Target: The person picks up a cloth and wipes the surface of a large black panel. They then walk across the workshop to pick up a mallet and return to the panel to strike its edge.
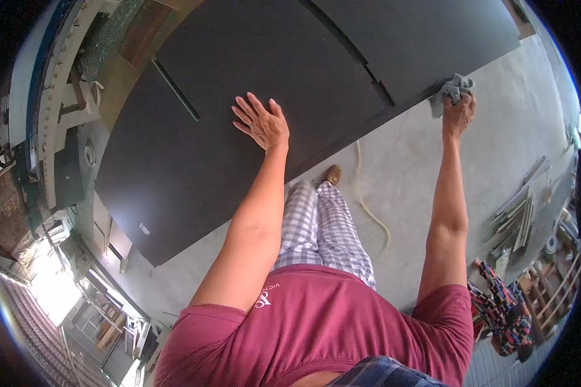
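Note:
A large dark panel [239, 174] spreads in front of me, with a long dark slot [342, 39] across its upper part and a shorter thin strip [177, 90] at the left. Flat on its surface rests my left hand [261, 122], fingers spread and holding nothing. My right hand [459, 116] is closed around a crumpled grey rag [457, 89] at the panel's near right edge. The rag appears to touch that edge. A small pale label [144, 228] lies near the panel's lower left corner.
A pale hose [368, 206] lies on the grey floor [394, 168] by my feet. Thin strips of material [516, 216] are piled at the right. Another person [503, 309] in patterned clothes is at lower right, near wooden racks [549, 290]. Machinery [51, 109] stands at left.

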`<state>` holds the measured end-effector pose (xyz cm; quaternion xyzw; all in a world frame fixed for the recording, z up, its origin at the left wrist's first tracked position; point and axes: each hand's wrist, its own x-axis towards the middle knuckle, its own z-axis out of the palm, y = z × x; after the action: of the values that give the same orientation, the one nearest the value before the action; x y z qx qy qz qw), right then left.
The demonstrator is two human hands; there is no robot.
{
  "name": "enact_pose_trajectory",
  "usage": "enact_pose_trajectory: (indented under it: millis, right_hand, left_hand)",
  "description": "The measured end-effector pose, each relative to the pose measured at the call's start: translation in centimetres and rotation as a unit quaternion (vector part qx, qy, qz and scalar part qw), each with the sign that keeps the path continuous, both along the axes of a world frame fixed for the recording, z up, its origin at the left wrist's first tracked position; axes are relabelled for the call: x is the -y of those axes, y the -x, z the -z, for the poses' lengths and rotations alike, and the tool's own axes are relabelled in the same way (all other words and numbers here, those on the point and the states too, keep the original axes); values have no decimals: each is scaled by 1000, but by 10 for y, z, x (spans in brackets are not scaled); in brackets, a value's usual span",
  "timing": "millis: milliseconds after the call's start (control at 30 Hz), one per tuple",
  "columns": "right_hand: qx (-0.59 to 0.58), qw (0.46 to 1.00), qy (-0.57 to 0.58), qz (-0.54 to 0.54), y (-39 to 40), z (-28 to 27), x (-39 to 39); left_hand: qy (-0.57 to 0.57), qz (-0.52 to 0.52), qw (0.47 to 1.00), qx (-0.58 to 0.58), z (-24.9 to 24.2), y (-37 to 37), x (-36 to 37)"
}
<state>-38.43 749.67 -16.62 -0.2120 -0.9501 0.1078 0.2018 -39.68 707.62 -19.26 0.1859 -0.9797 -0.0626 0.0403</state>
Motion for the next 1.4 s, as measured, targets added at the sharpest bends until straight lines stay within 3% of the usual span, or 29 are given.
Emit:
enact_pose_trajectory:
  millis: [67,100,167,200,267,400,433,533,767,833,867,900,967,1033,1100,1200,1300,1400]
  right_hand:
    - [-102,986,53,-118,9,1,8]
    - [-75,979,149,-119,19,34,17]
    - [-28,976,18,-216,26,32,94]
    - [66,967,82,-231,27,16,130]
    - [64,971,53,-224,33,16,157]
    - [40,984,20,-175,57,17,115]
    - [48,989,-46,-131,66,20,91]
    - [132,989,-52,-47,78,30,32]
    - [178,979,-49,-83,70,29,18]
    - [172,980,-28,-100,60,29,26]
    - [140,978,-38,-150,45,37,23]
    - [165,968,-59,-182,38,26,26]
    - [168,958,-5,-232,33,27,44]
    - [214,931,-18,-294,25,21,51]
    - [222,898,-33,-379,8,-3,76]
    - [216,859,2,-464,36,10,54]
    - [194,868,4,-457,88,19,27]
    - [158,925,-1,-346,138,24,-16]
  left_hand:
    - [6,-1,1000,-5,1,-1,2]
    - [5,1,1000,-4,2,-2,4]
    - [4,-2,1000,-9,8,-1,7]
    - [20,2,1000,-4,8,-1,9]
    - [16,1,1000,4,7,-4,8]
    - [17,-6,999,31,6,-8,10]
    - [23,-7,999,40,7,-8,9]
    - [23,-21,998,50,2,-12,8]
    - [35,3,999,-14,13,-18,6]
    - [17,6,1000,6,7,-8,-27]
    - [30,-18,999,23,-5,-4,-21]
    - [32,34,999,5,-24,-1,-41]
    - [-68,38,994,79,-37,17,-73]
    - [-43,32,998,-43,33,20,-111]
    - [-56,11,998,-11,21,21,-120]
    - [-51,-22,998,3,29,27,-138]
    - [-15,-68,998,2,37,40,-141]
    - [-2,-187,982,6,44,49,-148]
